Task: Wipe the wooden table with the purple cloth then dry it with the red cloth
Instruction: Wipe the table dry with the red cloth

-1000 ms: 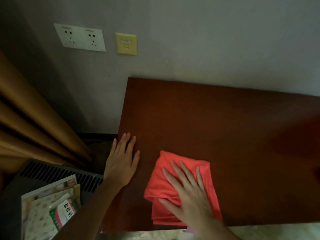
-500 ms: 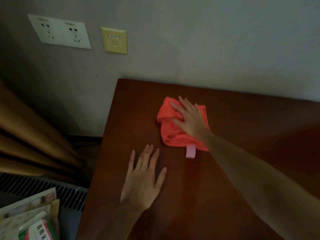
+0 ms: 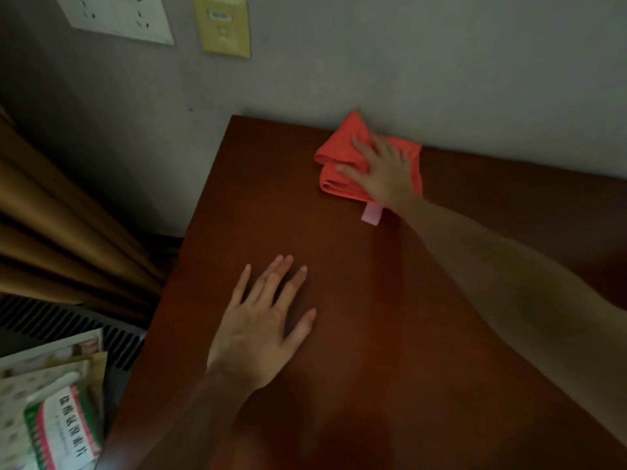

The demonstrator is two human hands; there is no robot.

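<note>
The right hand [image 3: 385, 174] is lying flat on the red cloth [image 3: 342, 164], its grip released: the fingers are stretched out and spread, pressing the folded fabric down against the table [image 3: 373, 334] rather than curling round it. The cloth is sitting at the far edge of the table, its upper corner touching the wall [image 3: 407, 62], and a small pink tag [image 3: 371, 214] is sticking out from under the heel of the hand toward the person. The right forearm is reaching in from the lower right, stretched long across the dark reddish-brown wood. The left hand [image 3: 261, 329] is resting palm down on the bare wood nearer the person, well apart from the cloth, its grip likewise released, with straight fingers slightly fanned and pointing toward the wall. The purple cloth is not showing anywhere in the view. Above the table's far left corner, a white socket plate [image 3: 118, 18] and a yellow wall plate [image 3: 224, 27] are sitting side by side on the wall. Left of the table, tan curtains [image 3: 51, 215] are hanging in folds, and below them a dark slatted grille [image 3: 68, 323] is showing. In the lower left corner, printed packets [image 3: 57, 425] and papers are lying in a loose stack just beside the table's near edge.
</note>
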